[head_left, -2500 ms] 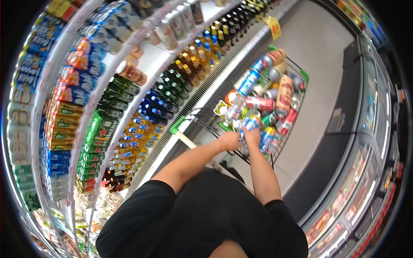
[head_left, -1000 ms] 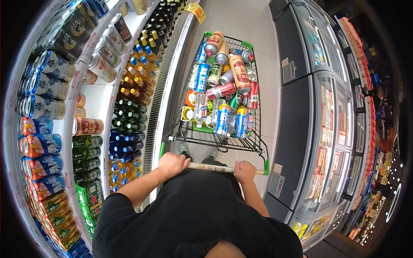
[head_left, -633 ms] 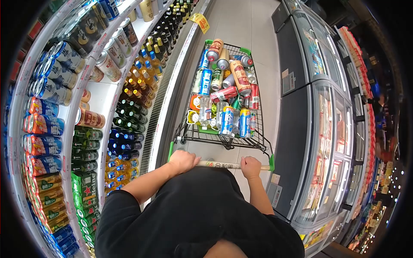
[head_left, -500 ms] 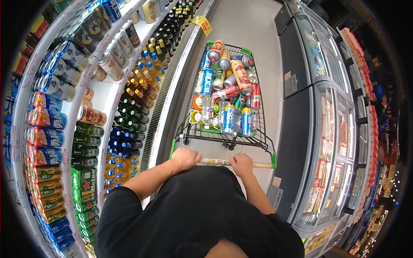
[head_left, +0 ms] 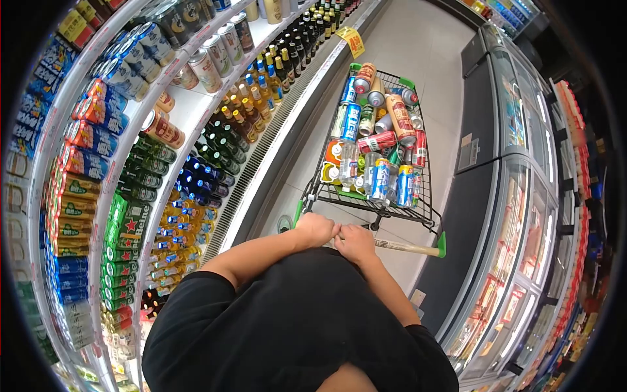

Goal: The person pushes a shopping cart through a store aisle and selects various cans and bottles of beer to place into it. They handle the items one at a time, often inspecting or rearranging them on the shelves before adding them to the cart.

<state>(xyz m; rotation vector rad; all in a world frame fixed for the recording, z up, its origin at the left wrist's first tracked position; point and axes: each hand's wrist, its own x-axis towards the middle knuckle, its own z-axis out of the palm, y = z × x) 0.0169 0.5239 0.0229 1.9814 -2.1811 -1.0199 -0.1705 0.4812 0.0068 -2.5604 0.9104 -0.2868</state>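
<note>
My left hand (head_left: 316,229) is closed over the left part of the cart's handle bar (head_left: 408,248). Right beside it, my right hand (head_left: 356,242) grips the same bar, and the two hands nearly touch. The bar's right end, with its green cap, shows bare. Ahead stands the shopping cart (head_left: 428,196), a black wire basket with green corners. Inside lie several drink cans and bottles, among them a tan can (head_left: 400,116), a red can (head_left: 377,141), a blue can (head_left: 351,122) and a clear plastic bottle (head_left: 349,163).
On the left, shelves (head_left: 189,117) hold cans, green beer packs (head_left: 124,235) and rows of bottles (head_left: 215,147). A yellow price tag (head_left: 351,42) sticks out from the shelf edge. Glass-fronted freezers (head_left: 516,196) line the right side. Tiled floor (head_left: 424,39) runs ahead between them.
The cart and handle appear farther right in view, and the shelves have shifted too. My right hand has slid left along the bar, close to my left hand.
</note>
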